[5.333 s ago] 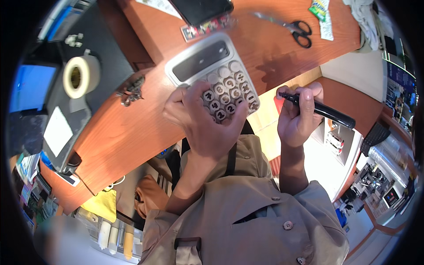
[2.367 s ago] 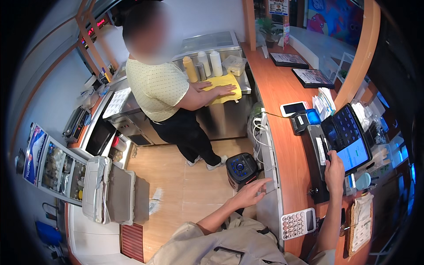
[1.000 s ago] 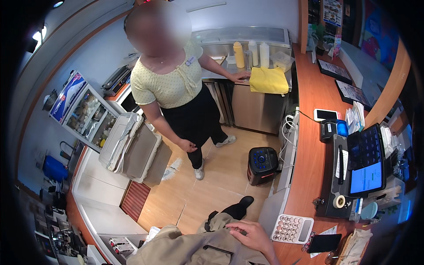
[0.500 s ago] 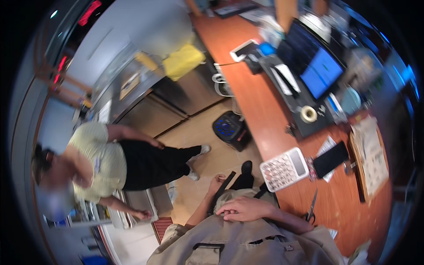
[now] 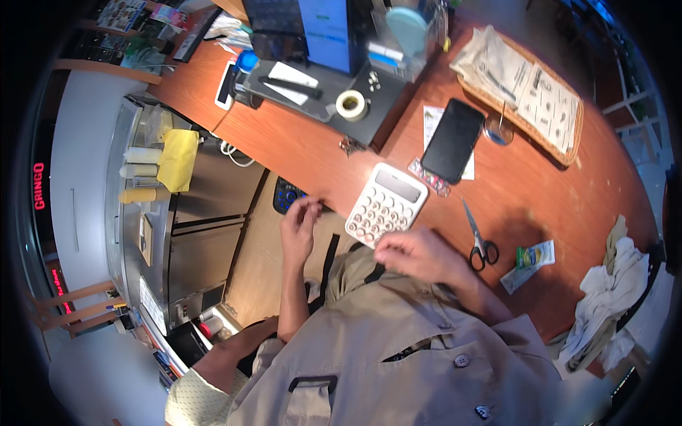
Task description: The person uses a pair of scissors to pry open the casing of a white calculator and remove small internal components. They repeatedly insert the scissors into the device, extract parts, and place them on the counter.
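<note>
My left hand (image 5: 301, 221) is raised at the desk's near edge, left of a white calculator (image 5: 386, 204). Its fingers are loosely bent and a little apart, with nothing visible in them. By the calculator's lower corner is my right hand (image 5: 412, 254), its fingers curled and somewhat blurred; whether it touches the calculator I cannot tell. The calculator has round keys and a grey display. To the right of that hand lie black-handled scissors (image 5: 478, 238), blades pointing away. A black phone (image 5: 452, 140) rests on a paper beyond the calculator.
On the wooden desk (image 5: 561, 213) are a tape roll (image 5: 351, 105), a monitor (image 5: 327, 32), a wicker tray (image 5: 568, 153) with printed paper, a small packet (image 5: 534, 254) and crumpled cloth (image 5: 611, 291). A co-worker's sleeve (image 5: 199, 397) is close at lower left. A black speaker (image 5: 285, 197) stands below the desk.
My view has swung right toward the desk. My hands have left my lap, the left moving to the desk edge and the right to the calculator. The co-worker now shows only partly.
</note>
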`<state>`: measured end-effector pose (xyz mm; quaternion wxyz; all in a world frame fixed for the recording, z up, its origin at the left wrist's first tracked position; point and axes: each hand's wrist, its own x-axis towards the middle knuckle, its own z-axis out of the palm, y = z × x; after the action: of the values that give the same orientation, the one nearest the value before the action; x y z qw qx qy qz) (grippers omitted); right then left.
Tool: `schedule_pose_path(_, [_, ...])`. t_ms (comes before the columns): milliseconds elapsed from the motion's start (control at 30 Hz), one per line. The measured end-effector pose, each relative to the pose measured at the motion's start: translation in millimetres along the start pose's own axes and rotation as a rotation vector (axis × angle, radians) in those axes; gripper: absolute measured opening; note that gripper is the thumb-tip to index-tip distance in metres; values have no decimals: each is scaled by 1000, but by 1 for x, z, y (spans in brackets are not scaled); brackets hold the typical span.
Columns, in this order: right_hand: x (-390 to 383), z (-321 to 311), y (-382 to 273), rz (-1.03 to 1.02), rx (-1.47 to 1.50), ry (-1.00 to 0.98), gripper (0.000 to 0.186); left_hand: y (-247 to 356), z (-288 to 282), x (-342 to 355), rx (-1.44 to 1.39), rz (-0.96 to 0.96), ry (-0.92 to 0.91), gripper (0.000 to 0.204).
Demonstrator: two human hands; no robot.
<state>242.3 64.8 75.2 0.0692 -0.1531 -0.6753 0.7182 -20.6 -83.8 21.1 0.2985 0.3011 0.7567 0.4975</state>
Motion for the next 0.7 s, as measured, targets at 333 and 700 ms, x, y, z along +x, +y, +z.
schedule_pose_path(333, [-18,-20,32,546,-54,314,26,35,39,65,38,-109,-601,31])
schedule_pose_path(700, [7,24,25,597,-266,810,21,36,56,121,103,134,-927,42])
